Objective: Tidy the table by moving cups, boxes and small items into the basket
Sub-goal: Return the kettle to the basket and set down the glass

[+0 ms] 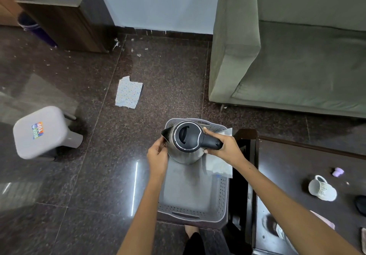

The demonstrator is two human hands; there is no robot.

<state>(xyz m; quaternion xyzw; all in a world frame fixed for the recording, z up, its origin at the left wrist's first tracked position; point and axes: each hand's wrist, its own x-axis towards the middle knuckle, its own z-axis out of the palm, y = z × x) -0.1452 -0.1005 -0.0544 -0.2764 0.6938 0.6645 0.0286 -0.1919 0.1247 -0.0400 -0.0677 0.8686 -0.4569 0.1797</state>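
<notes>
A dark, glossy wooden desk (309,167) stood at the near right, carrying a pale ribbed mug (322,188) tipped on its side and a small lilac cap (337,171) just beyond it. Beside the desk, on the speckled polished stone floor (95,175), sat the grey plastic basket (193,210), rectangular with perforated walls and slot handles. A translucent white bag (218,165) lay against its right wall. Above the basket's far end, the right hand (223,146) had its grip curled round the black handle of a steel kettle (187,141), round-bodied with a black lid. The left hand (157,153) pinched the kettle near its spout. Farther off lay a dotted cloth (128,93), a grey plastic stool (44,132) and an olive fabric sofa (297,60).
</notes>
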